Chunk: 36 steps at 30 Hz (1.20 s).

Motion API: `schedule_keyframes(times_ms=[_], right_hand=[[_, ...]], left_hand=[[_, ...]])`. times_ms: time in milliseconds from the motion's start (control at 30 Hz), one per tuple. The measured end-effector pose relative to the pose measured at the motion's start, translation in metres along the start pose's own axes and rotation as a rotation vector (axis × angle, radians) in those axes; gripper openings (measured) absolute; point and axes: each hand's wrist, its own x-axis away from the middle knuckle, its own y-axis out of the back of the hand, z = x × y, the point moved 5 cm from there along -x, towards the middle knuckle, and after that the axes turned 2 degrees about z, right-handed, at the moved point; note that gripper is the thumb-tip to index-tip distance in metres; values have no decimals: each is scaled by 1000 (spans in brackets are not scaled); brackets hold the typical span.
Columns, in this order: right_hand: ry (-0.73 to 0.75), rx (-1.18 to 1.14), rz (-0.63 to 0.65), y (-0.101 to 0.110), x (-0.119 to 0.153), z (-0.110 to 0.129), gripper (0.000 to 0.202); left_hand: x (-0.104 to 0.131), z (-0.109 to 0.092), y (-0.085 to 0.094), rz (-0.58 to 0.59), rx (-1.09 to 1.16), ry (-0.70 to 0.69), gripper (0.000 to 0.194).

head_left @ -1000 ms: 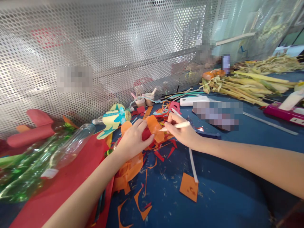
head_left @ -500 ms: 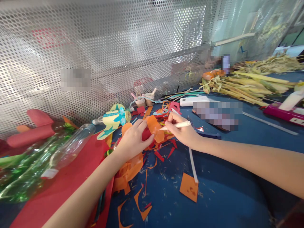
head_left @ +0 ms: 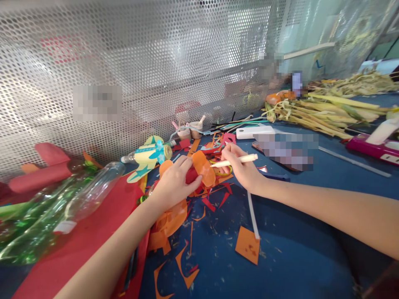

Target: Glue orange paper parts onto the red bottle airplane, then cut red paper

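My left hand is closed around a red and orange paper piece, thumb and fingers pressing on it. The piece's rounded orange flap sticks out to the right of my fingers, and another orange lobe shows behind the hand. My right hand pinches a cream-coloured pen, its tip pointing left at the right edge of the orange flap; whether it touches is hard to tell. Red and orange paper scraps lie under and around both hands.
Clear and green bottles lie at left on red paper. A yellow winged bottle stands behind my left hand. At right are a white glue gun, a phone, dried husks and an orange square.
My right hand has moved slightly right and up with the pen, whose tip is now at the flap's edge. My left hand and the paper piece have stayed in place.
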Motion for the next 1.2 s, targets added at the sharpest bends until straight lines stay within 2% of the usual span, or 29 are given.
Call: schedule_keyframes(times_ms=[67,233,367,1200], right_hand=[[0,-30,19,-2,1,2,30],[83,102,107,-8,8,5,17],[91,154,159,-11,11,0,19],[78,257,164,-11,10,1,23]], left_hand=[[0,0,0,-3,4,-4,20],[0,0,0,-8,11,-11,20],[0,1,0,-10,9,-8,19],[1,0,-1,0,-11,15,16]])
